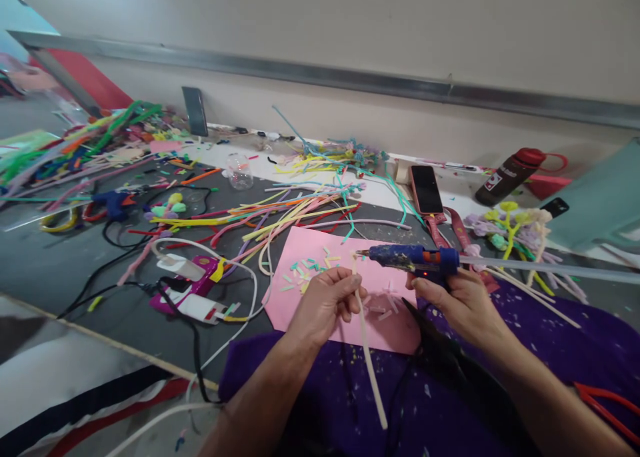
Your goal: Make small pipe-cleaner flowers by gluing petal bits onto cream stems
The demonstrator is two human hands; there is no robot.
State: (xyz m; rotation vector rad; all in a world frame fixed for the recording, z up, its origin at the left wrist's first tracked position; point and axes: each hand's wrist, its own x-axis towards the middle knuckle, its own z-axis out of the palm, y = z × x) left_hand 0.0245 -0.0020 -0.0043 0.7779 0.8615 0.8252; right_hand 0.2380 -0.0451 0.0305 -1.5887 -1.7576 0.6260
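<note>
My left hand (pixel 334 302) pinches a cream pipe cleaner (pixel 369 364) near its upper end, and the long tail slants down toward me. In my right hand (pixel 457 300) is a blue hot glue gun (pixel 415 258), its nozzle pointing left at the tip of the pipe cleaner. Whether nozzle and tip touch, I cannot tell. A long translucent glue stick (pixel 530 266) sticks out of the gun's back. Beneath both hands lies a pink sheet (pixel 285 310) with short cut pieces in green, yellow and pink scattered over it.
Black scissors (pixel 425 330) lie beside the sheet on purple cloth (pixel 500 377). Further left sit a magenta power strip (pixel 193 287) with cables and another glue gun (pixel 117 204). Behind are loose pipe cleaners (pixel 260 224), a phone (pixel 426 189) and a bottle (pixel 510 176).
</note>
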